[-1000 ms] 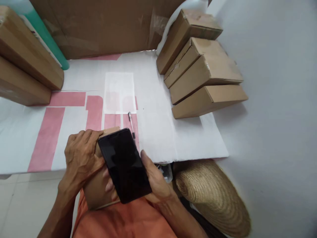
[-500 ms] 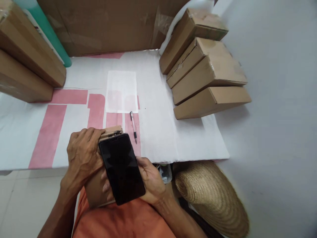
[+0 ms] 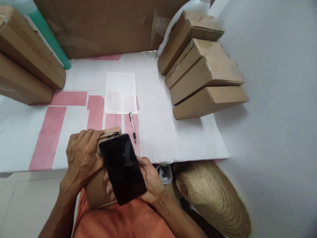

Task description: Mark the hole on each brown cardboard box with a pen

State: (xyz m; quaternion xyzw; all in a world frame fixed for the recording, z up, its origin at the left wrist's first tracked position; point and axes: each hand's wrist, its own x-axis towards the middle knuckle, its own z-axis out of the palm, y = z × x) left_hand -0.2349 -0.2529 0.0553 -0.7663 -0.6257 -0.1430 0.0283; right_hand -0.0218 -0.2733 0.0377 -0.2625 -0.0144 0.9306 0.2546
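Observation:
A black phone (image 3: 122,168) with a dark screen lies in my right hand (image 3: 150,180), whose fingers wrap under and around it. Beneath the phone is a small brown cardboard box (image 3: 99,190) resting on my lap. My left hand (image 3: 83,157) grips the far left end of that box, fingers curled over its top edge. A pen (image 3: 132,127) lies on the white and pink sheet (image 3: 160,132) just beyond the phone. A white paper slip (image 3: 120,92) lies farther out on the sheet.
Several brown boxes (image 3: 200,72) lean in a row at the right. Two larger boxes (image 3: 27,69) sit at the left, beside a green roll (image 3: 49,43). A big cardboard panel (image 3: 106,23) stands behind. A straw hat (image 3: 213,195) lies at lower right.
The phone slid back toward me, uncovering the far end of the small box. My right hand closed more tightly around the phone. The view shifted slightly.

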